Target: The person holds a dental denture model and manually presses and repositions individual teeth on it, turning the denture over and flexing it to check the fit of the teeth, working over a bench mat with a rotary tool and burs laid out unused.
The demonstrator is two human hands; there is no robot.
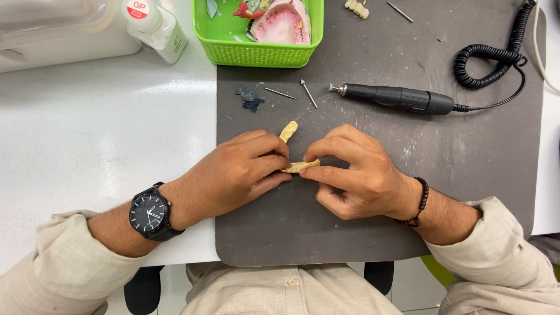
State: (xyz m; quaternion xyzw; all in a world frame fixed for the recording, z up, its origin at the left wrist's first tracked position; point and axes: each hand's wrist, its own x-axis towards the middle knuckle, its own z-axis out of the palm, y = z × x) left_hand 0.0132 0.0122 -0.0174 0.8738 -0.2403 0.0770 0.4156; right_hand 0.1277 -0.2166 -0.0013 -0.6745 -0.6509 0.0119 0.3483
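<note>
White bench [116, 128] w/ dark grey mat [466, 175] on top, dusty & scratched. Left hand [233, 175] & right hand [356, 175] meet mid-mat, each grip pinching one end of a pale yellow dental cast piece [294, 157]. Behind: black handpiece [396, 97] w/ coiled cord [490, 58], loose burs [309, 93], green basket [256, 52], white bottle [157, 26].

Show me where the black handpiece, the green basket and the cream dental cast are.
black handpiece [396, 97], head view, middle of its barrel.
green basket [262, 53], head view, front wall.
cream dental cast [288, 130], head view, the end sticking out above the left hand's fingers.
</note>
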